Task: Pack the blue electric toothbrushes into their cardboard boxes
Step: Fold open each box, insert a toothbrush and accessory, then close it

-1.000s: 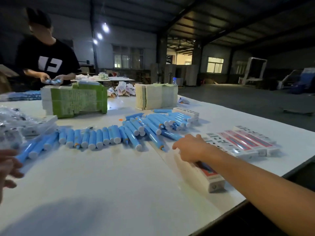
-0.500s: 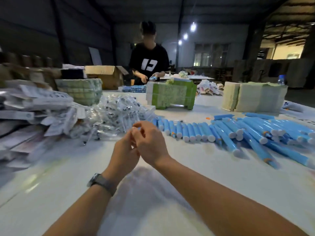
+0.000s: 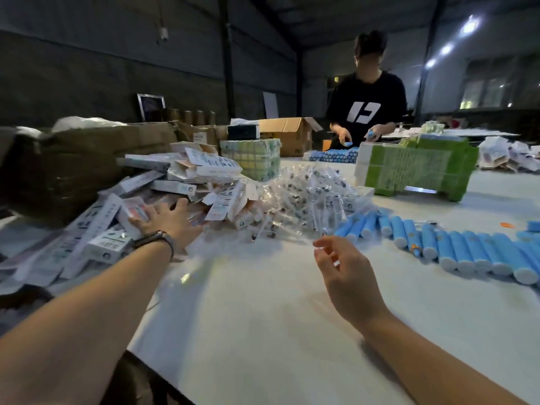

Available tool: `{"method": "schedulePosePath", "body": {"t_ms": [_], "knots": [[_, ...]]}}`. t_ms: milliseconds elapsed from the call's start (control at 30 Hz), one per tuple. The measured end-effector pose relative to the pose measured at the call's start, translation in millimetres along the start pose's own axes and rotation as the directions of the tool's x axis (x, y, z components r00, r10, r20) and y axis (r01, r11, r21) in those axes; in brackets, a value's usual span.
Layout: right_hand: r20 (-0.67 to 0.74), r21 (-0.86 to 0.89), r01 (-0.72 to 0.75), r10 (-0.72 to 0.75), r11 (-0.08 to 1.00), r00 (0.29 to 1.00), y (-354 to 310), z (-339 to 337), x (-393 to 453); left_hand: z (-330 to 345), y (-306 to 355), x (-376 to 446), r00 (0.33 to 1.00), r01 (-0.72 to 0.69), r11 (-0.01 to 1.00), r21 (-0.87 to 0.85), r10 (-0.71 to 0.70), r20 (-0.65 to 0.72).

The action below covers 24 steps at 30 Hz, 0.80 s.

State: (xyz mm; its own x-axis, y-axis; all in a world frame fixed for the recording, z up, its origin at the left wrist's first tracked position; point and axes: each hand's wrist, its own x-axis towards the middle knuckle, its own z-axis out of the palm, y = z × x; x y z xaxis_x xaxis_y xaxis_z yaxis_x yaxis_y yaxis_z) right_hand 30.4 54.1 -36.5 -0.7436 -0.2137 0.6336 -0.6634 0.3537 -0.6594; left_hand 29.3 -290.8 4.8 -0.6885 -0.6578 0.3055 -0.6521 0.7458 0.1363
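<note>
Left hand (image 3: 166, 220) reaches into the heap of white cardboard boxes (image 3: 181, 182) at the table's left edge, fingers spread flat, tips touching a box with a red-and-blue print (image 3: 135, 210). No curl round it visible. Dark watch strap (image 3: 156, 239) on that wrist.

Right hand (image 3: 347, 273) hovers over bare white table (image 3: 263, 331), fingers loosely bent, holding nothing.

Blue electric toothbrushes (image 3: 455, 249) lie side by side in a row on the table, white end caps toward the camera, to the right of the right hand and apart from it; well apart from the left hand. Between heap and row: a pile of small clear plastic packets (image 3: 306, 200), contents too small to tell.

Farther back: a green-and-white stack of flat cartons (image 3: 415, 168), an open brown shipping carton (image 3: 289, 133). A second person in a black T-shirt (image 3: 365, 103) stands at the far side, a small blue item in each hand.
</note>
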Motion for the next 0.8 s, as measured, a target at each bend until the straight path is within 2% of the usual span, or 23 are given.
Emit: {"method": "schedulePosePath", "body": {"t_ms": [67,200,433,600,700,800], "knots": [[0.009,0.002,0.003,-0.004,1.000,1.000,1,2,1,4,-12,2,0.997,-0.004,0.992,0.130,-0.006,0.075],[0.016,0.004,0.006,-0.006,1.000,1.000,1,3,1,5,-3,-5,0.994,-0.085,0.964,0.251,0.066,0.082],[0.044,-0.017,0.017,-0.016,1.000,0.999,0,1,-1,5,18,-19,0.993,-0.092,0.965,0.247,0.070,0.095],[0.048,-0.040,0.009,-0.007,0.999,0.999,-3,0,-1,10,23,-32,0.979,-0.199,0.930,0.310,0.178,0.096],[0.055,-0.049,0.009,-0.007,0.999,0.998,-6,-1,-1,-4,27,-53,0.955,-0.283,0.942,0.180,0.260,0.139],[0.068,-0.058,0.009,-0.005,0.998,0.998,-8,-2,-3,-22,36,-81,0.944,-0.293,0.956,0.019,0.286,0.166]]}}
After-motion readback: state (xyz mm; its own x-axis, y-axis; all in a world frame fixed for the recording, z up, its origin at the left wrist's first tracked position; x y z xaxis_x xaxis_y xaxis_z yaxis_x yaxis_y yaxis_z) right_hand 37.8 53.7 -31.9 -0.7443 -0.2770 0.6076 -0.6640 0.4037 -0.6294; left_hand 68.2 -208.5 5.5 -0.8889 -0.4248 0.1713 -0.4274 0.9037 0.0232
